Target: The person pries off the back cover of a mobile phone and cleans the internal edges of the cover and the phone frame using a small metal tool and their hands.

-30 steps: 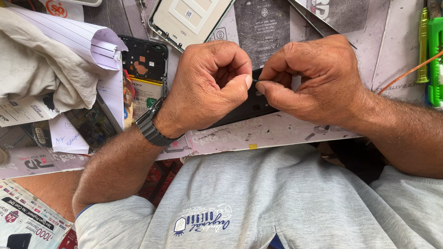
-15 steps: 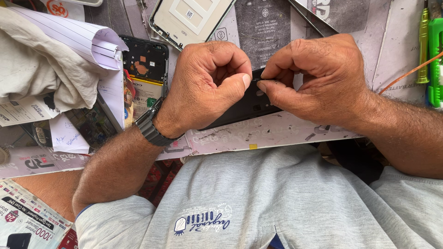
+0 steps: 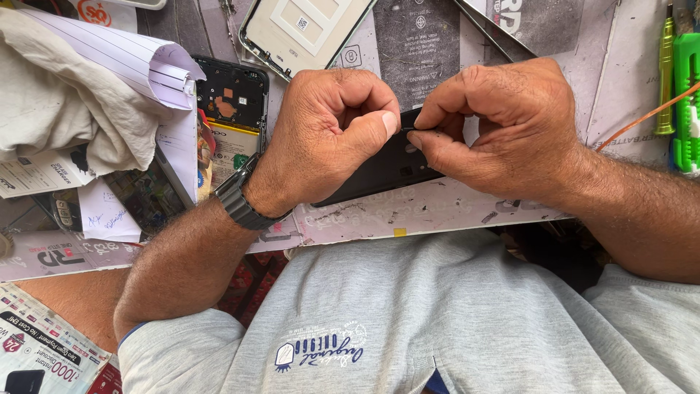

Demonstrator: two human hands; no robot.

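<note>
Both hands meet over a black phone body [image 3: 379, 171] lying at the middle of the cluttered surface [image 3: 437, 211]: the left hand [image 3: 328, 138] curls over its left part with the thumb pressed to the upper edge, and the right hand [image 3: 503, 124] has its fingers [image 3: 430, 142] pinched together on that same edge, so the work looks mid-way, nothing yet lifted off. Around it I count one opened phone frame [image 3: 230, 95] at ten o'clock, one pale back panel [image 3: 306, 29] at eleven, one green tool [image 3: 685, 95] at three and one crumpled cloth [image 3: 65, 109] at nine.

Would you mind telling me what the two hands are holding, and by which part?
Both hold a black phone part. The left hand and right hand pinch its upper edge between thumb and fingers, where the two hands meet.
</note>
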